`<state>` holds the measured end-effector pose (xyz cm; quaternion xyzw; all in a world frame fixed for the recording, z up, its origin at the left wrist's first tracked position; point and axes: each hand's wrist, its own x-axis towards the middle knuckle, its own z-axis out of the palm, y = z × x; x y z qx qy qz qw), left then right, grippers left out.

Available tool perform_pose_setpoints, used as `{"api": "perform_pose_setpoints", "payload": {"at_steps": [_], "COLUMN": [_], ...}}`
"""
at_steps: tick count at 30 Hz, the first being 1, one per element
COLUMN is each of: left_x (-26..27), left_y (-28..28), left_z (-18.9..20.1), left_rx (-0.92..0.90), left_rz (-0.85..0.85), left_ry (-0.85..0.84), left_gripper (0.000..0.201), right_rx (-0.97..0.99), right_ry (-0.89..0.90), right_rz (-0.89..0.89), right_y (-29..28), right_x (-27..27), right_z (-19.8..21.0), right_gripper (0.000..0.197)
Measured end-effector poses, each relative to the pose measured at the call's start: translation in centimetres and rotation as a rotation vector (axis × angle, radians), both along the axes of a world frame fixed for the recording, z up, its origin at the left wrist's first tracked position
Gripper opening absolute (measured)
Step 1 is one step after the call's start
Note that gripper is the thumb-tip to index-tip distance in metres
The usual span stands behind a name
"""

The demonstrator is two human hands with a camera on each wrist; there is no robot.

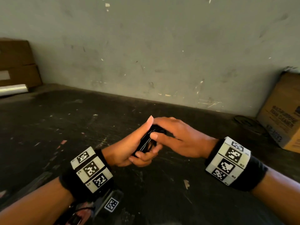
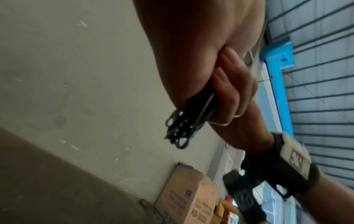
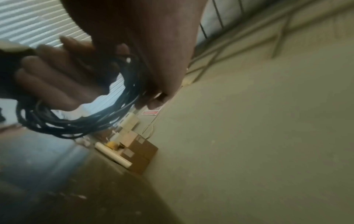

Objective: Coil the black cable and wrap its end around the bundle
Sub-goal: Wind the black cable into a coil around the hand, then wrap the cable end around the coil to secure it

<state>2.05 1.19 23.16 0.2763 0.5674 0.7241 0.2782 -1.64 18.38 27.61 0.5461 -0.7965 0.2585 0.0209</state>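
Head view shows both my hands meeting above the dark workbench, with the black cable gathered into a tight bundle between them. My left hand sits at about seven o'clock of the bundle, its fingers curled under and round the strands so the loops cannot spring apart; the thumb stands up straight along the far side, I judge as a stop to keep the coil flat against the palm. My right hand comes in from three o'clock, thumb laid across the top of the bundle and the other fingers curved over its far end, pinching it there. That grip looks meant to steady the loops while the loose end is led round them, though I cannot make out the end itself in any view; the right wrist picture is blurred and shows only stacked loops hanging below my fingers. The coiling looks done and the wrap is the step in hand. At two o'clock a cardboard box stands against the wall, well apart from my hands.
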Motion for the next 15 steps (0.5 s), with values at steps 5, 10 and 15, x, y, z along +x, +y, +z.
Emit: {"api": "perform_pose_setpoints", "payload": {"at_steps": [5, 10, 15], "left_x": [1.7, 3.6, 5.7], "left_y": [-3.0, -6.8, -11.0], "left_z": [-1.3, -4.0, -6.6], "left_rx": [0.073, -0.005, -0.061], "left_rz": [0.099, 0.449, 0.775], "left_ry": [-0.123, -0.255, -0.366], "left_gripper": [0.062, 0.061, 0.059], "right_rx": [-0.286, -0.359, -0.333], "right_ry": [-0.156, -0.04, -0.036], "right_rz": [-0.028, -0.08, -0.09], "right_y": [-4.4, -10.3, -16.3], "right_x": [-0.1, -0.3, 0.2], "right_z": [-4.3, -8.4, -12.7], "right_gripper": [0.034, 0.048, 0.069]}}
